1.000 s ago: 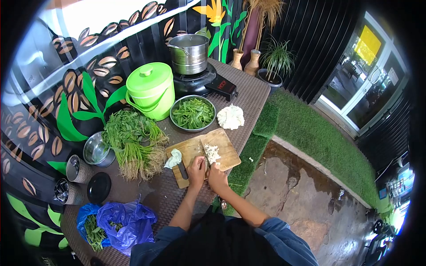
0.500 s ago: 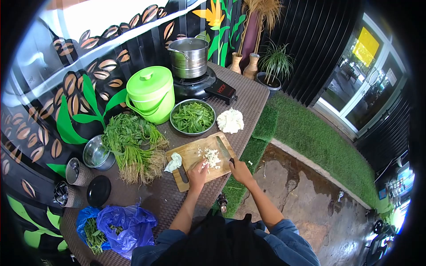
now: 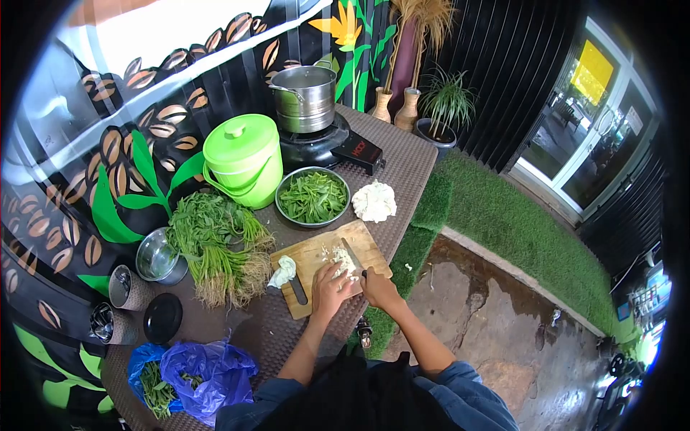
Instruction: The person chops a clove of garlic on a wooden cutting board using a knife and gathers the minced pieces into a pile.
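My right hand (image 3: 382, 292) grips a kitchen knife (image 3: 352, 253) by its dark handle, the blade pointing away over the wooden cutting board (image 3: 310, 257). Finely chopped white pieces (image 3: 341, 256) lie on the board left of the blade. My left hand (image 3: 330, 290) rests by the near side of these pieces, fingers stretched out and slightly apart; its fingertips are partly among them. At the board's left edge lies a pale crumpled piece (image 3: 283, 271), beside the board's dark handle slot (image 3: 298, 290).
Beyond the board stand a bowl of cut greens (image 3: 313, 197), a white lumpy bundle (image 3: 374, 201), a lidded green bucket (image 3: 243, 161) and a steel pot (image 3: 305, 99) on a burner. Leafy greens with roots (image 3: 223, 251), a metal bowl (image 3: 159, 256) and blue bags (image 3: 208, 377) lie left.
My right hand has drawn the knife left and nearer, from the board's right edge to the chopped pieces. My left hand has moved right, its fingers now stretched out beside them.
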`<action>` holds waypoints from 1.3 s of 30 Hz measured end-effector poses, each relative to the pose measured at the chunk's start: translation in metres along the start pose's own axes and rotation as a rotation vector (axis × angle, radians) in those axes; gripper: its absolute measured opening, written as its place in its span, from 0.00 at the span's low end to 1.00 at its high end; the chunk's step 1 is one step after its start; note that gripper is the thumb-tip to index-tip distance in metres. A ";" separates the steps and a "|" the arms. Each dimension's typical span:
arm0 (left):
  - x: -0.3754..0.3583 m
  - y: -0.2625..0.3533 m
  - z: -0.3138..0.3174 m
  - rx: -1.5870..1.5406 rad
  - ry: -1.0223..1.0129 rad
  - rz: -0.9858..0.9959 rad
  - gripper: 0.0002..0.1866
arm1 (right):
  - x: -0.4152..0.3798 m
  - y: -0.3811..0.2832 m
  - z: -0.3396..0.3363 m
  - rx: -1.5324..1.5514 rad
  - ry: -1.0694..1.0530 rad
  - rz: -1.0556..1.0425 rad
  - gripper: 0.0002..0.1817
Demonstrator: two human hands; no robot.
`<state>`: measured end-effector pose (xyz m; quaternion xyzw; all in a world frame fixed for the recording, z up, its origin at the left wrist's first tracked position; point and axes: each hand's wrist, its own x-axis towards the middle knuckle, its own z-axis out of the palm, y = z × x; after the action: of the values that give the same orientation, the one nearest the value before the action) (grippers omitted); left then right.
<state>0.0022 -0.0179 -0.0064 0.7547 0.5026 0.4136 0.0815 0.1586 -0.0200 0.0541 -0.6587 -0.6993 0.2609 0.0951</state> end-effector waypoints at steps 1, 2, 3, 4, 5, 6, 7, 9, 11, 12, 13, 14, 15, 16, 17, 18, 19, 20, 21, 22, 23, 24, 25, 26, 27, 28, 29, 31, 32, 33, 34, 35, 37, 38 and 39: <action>0.000 -0.001 0.001 0.001 0.024 -0.004 0.15 | -0.005 -0.002 0.000 -0.023 0.002 0.016 0.19; 0.000 -0.002 0.003 -0.001 0.025 -0.004 0.15 | -0.008 -0.003 0.002 -0.047 0.003 0.033 0.19; -0.001 -0.001 0.003 0.011 0.029 -0.033 0.14 | -0.010 -0.003 0.013 -0.050 0.002 0.034 0.19; -0.002 0.001 0.004 0.022 0.033 -0.063 0.13 | -0.011 -0.002 0.028 -0.046 0.035 0.046 0.19; -0.002 0.001 0.004 0.017 0.031 -0.067 0.13 | -0.009 0.002 0.040 -0.039 0.068 0.060 0.18; -0.002 0.002 0.003 0.021 0.043 -0.067 0.12 | -0.006 0.004 0.042 -0.041 0.064 0.064 0.18; 0.000 0.002 0.002 0.025 0.058 -0.068 0.12 | 0.000 0.007 0.043 -0.024 0.073 0.038 0.18; 0.003 0.002 0.000 -0.005 0.032 -0.102 0.11 | 0.009 0.010 0.034 -0.008 0.043 -0.020 0.18; 0.003 0.000 0.000 -0.030 0.018 -0.110 0.11 | 0.014 0.020 0.024 0.016 0.029 -0.033 0.18; 0.004 0.000 0.000 -0.032 0.021 -0.110 0.11 | 0.014 0.018 0.015 0.035 0.017 -0.055 0.18; 0.003 -0.001 0.000 -0.017 0.020 -0.100 0.11 | 0.009 0.016 0.010 0.022 -0.024 -0.017 0.18; 0.002 -0.001 0.000 -0.001 0.018 -0.091 0.11 | 0.002 0.012 0.010 0.020 -0.027 -0.019 0.18; 0.001 0.000 -0.001 0.000 0.020 -0.094 0.11 | -0.010 0.002 0.011 -0.013 -0.025 0.048 0.18; 0.002 0.001 -0.001 -0.008 0.023 -0.114 0.11 | -0.018 -0.004 0.016 -0.046 -0.021 0.115 0.18; 0.002 0.002 -0.002 -0.016 0.025 -0.133 0.11 | -0.019 0.001 0.033 -0.029 0.005 0.109 0.19; 0.001 0.001 -0.001 -0.016 0.025 -0.135 0.11 | -0.016 0.001 0.038 -0.030 0.003 0.109 0.19; 0.001 -0.001 0.000 -0.033 0.034 -0.129 0.11 | -0.013 0.002 0.044 -0.033 0.052 0.094 0.18; 0.001 -0.003 0.001 -0.048 0.043 -0.123 0.11 | -0.011 0.003 0.049 -0.035 0.101 0.079 0.18; 0.001 -0.003 0.001 -0.045 0.038 -0.125 0.11 | -0.005 0.005 0.043 -0.015 0.084 0.075 0.18; 0.001 -0.004 0.000 -0.063 0.030 -0.137 0.11 | -0.003 0.005 0.037 -0.009 0.081 0.082 0.18; 0.001 -0.003 0.000 -0.083 0.023 -0.147 0.11 | -0.001 0.006 0.030 -0.022 0.044 0.059 0.18; 0.001 -0.003 0.000 -0.085 0.021 -0.143 0.11 | -0.001 0.007 0.022 -0.038 0.010 0.034 0.18; 0.002 -0.003 0.000 -0.070 0.018 -0.130 0.11 | -0.003 0.005 0.015 -0.038 -0.024 0.043 0.18; 0.002 -0.003 -0.001 -0.053 0.015 -0.121 0.11 | -0.005 0.005 0.018 -0.040 -0.023 0.043 0.18; 0.002 -0.002 -0.002 -0.053 0.016 -0.122 0.11 | -0.011 0.004 0.024 -0.036 0.019 0.039 0.18; 0.002 -0.001 -0.003 -0.046 0.018 -0.126 0.11 | -0.014 0.003 0.030 -0.033 0.061 0.034 0.18; 0.003 0.000 -0.004 -0.039 0.020 -0.131 0.10 | -0.013 -0.001 0.036 -0.035 0.060 0.034 0.18; 0.002 -0.001 -0.003 -0.050 0.026 -0.133 0.10 | -0.012 -0.008 0.044 0.011 0.067 0.119 0.18; 0.002 -0.002 -0.002 -0.057 0.033 -0.133 0.10 | -0.008 -0.006 0.042 0.009 0.067 0.118 0.18; 0.002 -0.001 -0.002 -0.056 0.032 -0.134 0.10 | -0.001 -0.006 0.037 0.010 0.065 0.090 0.18; 0.002 0.000 -0.003 -0.064 0.023 -0.136 0.10 | 0.004 -0.004 0.035 0.015 0.064 0.067 0.18; 0.003 0.000 -0.004 -0.072 0.016 -0.135 0.10 | 0.009 -0.001 0.032 0.005 0.053 0.057 0.18; 0.003 -0.002 -0.003 -0.079 0.015 -0.121 0.10 | 0.003 -0.002 0.021 -0.010 0.050 0.041 0.18; 0.002 -0.004 -0.002 -0.084 0.015 -0.114 0.10 | 0.000 -0.005 0.019 -0.027 0.041 0.024 0.18; 0.002 -0.004 -0.003 -0.083 0.014 -0.115 0.10 | -0.002 -0.007 0.023 -0.026 0.040 0.024 0.18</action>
<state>-0.0023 -0.0157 -0.0055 0.7177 0.5282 0.4340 0.1326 0.1418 -0.0277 0.0382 -0.6732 -0.6928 0.2397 0.0972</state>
